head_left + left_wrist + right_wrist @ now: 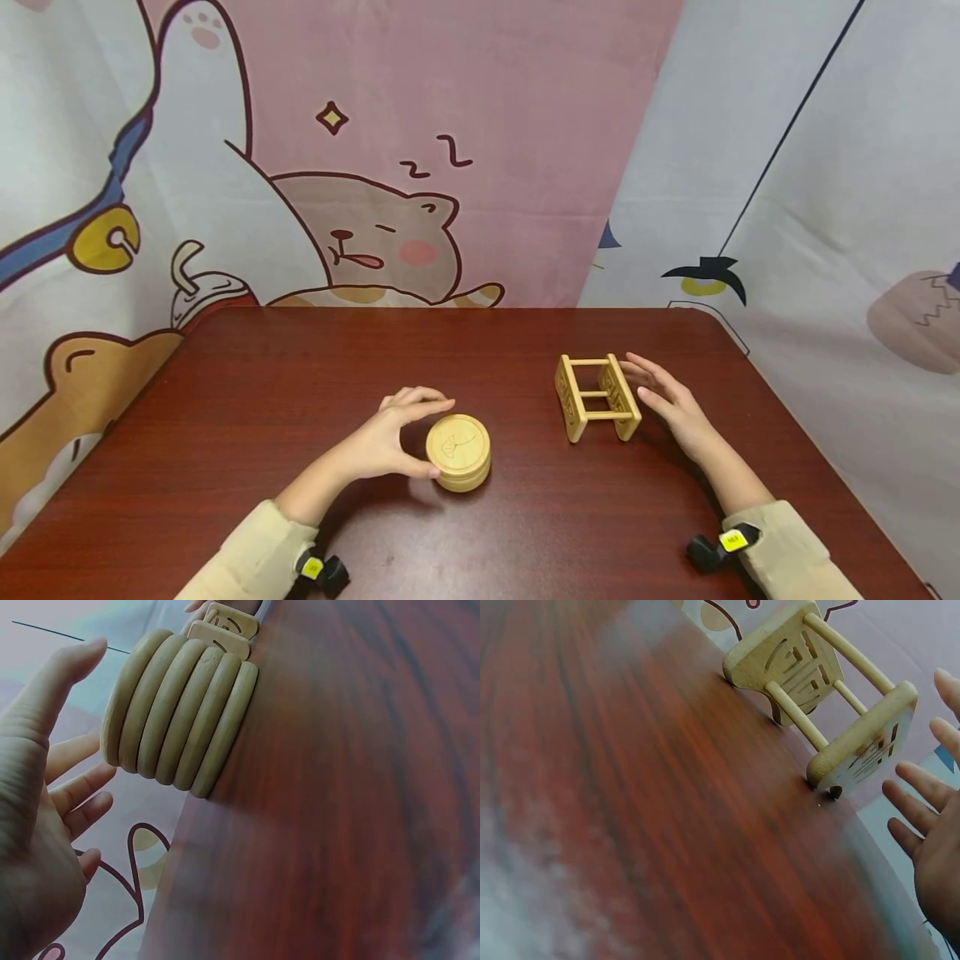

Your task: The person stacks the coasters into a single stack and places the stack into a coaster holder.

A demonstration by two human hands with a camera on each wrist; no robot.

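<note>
Several round wooden coasters (459, 452) stand in a neat stack on the table, the top one engraved with a leaf-like drawing. My left hand (390, 437) is at the stack's left side, thumb and fingers spread apart. In the left wrist view, the coasters (176, 712) show their rounded edges, and the fingers are not closed round them. To the right stands a wooden coaster holder (596, 398) with two carved side panels joined by rods. Beside its right panel is my right hand (671, 408), fingers extended; the right wrist view shows a gap between fingers and holder (825, 697).
The dark reddish wooden table (525, 533) reaches back to a cartoon-printed cloth (525, 125). Black devices with yellow labels are strapped at both wrists. A distance of table lies between the stack and the holder.
</note>
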